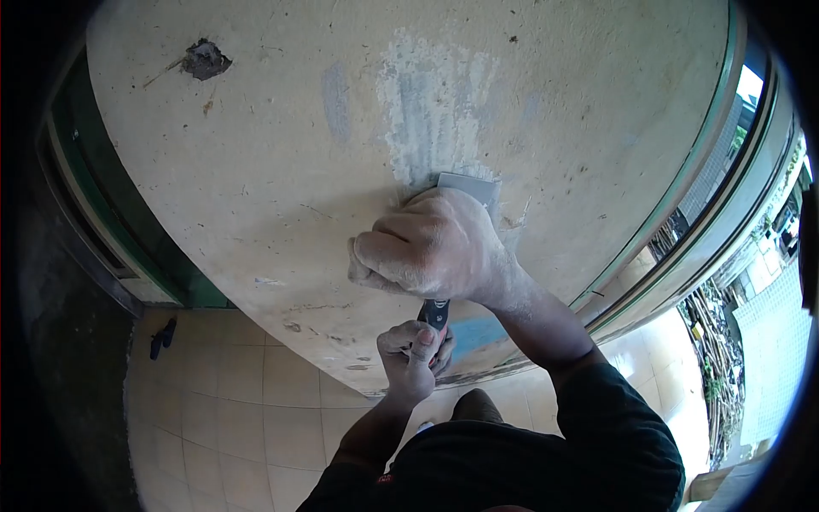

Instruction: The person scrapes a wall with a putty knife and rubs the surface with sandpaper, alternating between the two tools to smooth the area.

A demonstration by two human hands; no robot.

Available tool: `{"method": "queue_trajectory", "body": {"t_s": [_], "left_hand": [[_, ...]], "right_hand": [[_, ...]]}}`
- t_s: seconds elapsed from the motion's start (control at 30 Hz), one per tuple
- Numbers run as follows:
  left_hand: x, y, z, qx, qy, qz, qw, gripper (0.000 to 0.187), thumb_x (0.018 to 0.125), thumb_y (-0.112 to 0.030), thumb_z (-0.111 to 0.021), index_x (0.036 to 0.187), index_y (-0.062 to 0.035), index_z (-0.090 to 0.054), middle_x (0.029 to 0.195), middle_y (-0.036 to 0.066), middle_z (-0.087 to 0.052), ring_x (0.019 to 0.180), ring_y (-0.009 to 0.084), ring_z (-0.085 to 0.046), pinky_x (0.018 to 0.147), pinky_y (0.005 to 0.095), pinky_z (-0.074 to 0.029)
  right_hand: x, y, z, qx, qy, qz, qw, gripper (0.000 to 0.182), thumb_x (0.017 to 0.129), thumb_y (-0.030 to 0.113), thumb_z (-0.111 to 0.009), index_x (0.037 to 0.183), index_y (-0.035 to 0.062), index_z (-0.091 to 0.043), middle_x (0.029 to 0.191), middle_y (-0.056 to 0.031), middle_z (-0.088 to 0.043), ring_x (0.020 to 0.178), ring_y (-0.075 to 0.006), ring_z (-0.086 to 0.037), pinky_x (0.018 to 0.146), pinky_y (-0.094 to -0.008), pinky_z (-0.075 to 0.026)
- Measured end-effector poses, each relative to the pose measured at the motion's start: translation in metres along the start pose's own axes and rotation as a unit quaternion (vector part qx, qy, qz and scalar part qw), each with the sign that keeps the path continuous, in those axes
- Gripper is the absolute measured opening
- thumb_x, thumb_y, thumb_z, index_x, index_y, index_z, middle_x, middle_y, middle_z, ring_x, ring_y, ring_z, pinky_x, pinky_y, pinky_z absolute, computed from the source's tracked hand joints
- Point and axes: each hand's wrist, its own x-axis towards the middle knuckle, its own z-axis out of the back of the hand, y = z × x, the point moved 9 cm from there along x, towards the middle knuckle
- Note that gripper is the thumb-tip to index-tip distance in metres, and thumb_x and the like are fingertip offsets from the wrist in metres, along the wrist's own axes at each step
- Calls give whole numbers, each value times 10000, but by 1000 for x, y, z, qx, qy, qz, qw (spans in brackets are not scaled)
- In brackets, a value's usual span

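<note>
Scraper [467,189]: flat metal blade pressed against the wall [281,171], just below the pale scraped patch [435,102]; dark handle running down from the blade, well below that patch. Right hand [431,247], dusted white, lies curled over the blade's back with fingers folded and bearing on it; left hand [414,346] is closed tight round the handle, thumb on top. Likely light and stiff, the blade springy and thin at the edge, best held as here: handle in one fist, the other palm pushing behind the blade, clear of its edge.
</note>
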Motion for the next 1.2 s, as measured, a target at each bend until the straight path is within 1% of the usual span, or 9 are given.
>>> {"method": "queue_trajectory", "body": {"t_s": [0.47,0.73,0.87,0.93,1.03,1.07,1.13,1.17,1.2], "left_hand": [[-26,-9,-3,134,31,-52,989,291,917,-299,-516,737,-87,-429,571,82,-428,369,95,-355,307,218,-269],[-67,3,40,63,-55,79,993,244,930,-220,-514,775,-33,-511,566,96,-458,376,68,-332,339,206,-261],[-77,4,56,158,-1,174,972,190,929,-179,-514,814,-30,-543,579,60,-475,386,38,-324,339,195,-222],[-83,2,58,184,2,195,964,178,926,-177,-523,831,-30,-554,597,31,-478,389,27,-313,340,201,-213],[-111,28,71,221,-26,388,894,158,919,-190,-539,878,-39,-561,608,6,-473,394,19,-312,342,200,-218],[-114,31,71,224,-30,387,894,158,919,-190,-539,878,-39,-561,608,6,-473,394,19,-312,342,200,-218],[-135,55,86,281,-31,454,845,144,922,-165,-504,881,-41,-565,625,10,-476,403,31,-332,333,191,-239],[-142,70,99,306,-18,438,845,152,923,-173,-499,878,-44,-567,618,-6,-466,406,31,-327,334,193,-248],[-146,74,100,311,-22,437,844,152,923,-173,-499,878,-44,-567,618,-6,-466,406,31,-327,334,193,-248]], "right_hand": [[-8,17,-7,58,-21,36,997,299,705,147,-670,564,109,-409,452,7,-380,380,-148,-477,349,-301,-362],[-35,36,-40,200,-10,6,980,260,705,95,-657,587,80,-426,472,-26,-406,393,-199,-472,377,-335,-371],[-71,33,-36,209,-54,-71,974,256,755,64,-645,601,54,-440,487,-53,-413,403,-226,-455,389,-345,-364],[-109,22,-55,236,-31,-202,950,170,760,73,-632,668,34,-494,550,-82,-494,491,-255,-535,444,-360,-428],[-183,30,-87,268,-55,-348,897,149,768,14,-616,668,11,-505,585,-101,-512,484,-265,-523,455,-349,-433],[-213,37,-98,280,-64,-392,874,132,777,-2,-608,676,6,-522,602,-98,-533,477,-248,-530,452,-336,-428],[-261,58,-113,312,-60,-460,829,41,785,-19,-586,822,-4,-598,804,-147,-622,739,-274,-639,624,-323,-509],[-276,71,-111,317,-64,-458,828,41,785,-19,-586,822,-4,-598,804,-147,-622,739,-274,-639,624,-323,-509],[-290,84,-105,269,-62,-450,849,178,781,-13,-594,956,3,-573,978,-189,-581,920,-326,-583,748,-351,-487]]}}
